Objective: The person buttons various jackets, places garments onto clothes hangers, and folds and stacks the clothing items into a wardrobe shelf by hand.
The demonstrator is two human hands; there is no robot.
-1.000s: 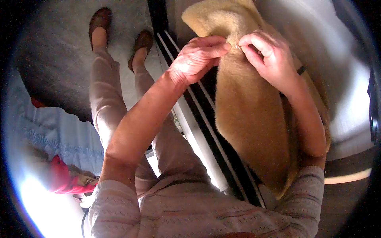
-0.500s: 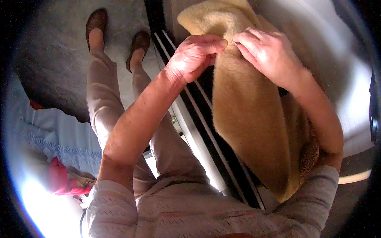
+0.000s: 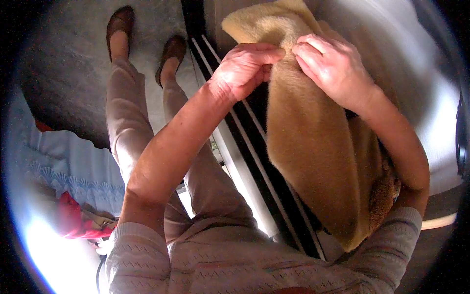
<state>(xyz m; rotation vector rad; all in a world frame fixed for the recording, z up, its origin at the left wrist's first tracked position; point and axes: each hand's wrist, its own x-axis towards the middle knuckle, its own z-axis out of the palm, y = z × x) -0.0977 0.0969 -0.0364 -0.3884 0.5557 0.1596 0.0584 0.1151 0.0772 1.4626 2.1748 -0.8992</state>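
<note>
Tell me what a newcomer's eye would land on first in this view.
Probably the big tan plush cloth right of centre, with the person's left grip and right grip close together at its upper part. Next, the brown shoes at upper left, against the grey floor. The red item at lower left also stands out, beside a glaring white patch.

A: Obstacles, by position from the plush tan cloth (image 3: 313, 127)?
B: Upper end: left hand (image 3: 246, 69) and right hand (image 3: 335, 73), narrow gap between fingertips. Right side: right forearm (image 3: 399, 134). Lower tip: patterned sweater (image 3: 254, 269), just beside.
A: Passage?
B: One, broad: over the cloth's lower face, between the forearms. Left forearm (image 3: 171, 139) stands well left of it.
</note>
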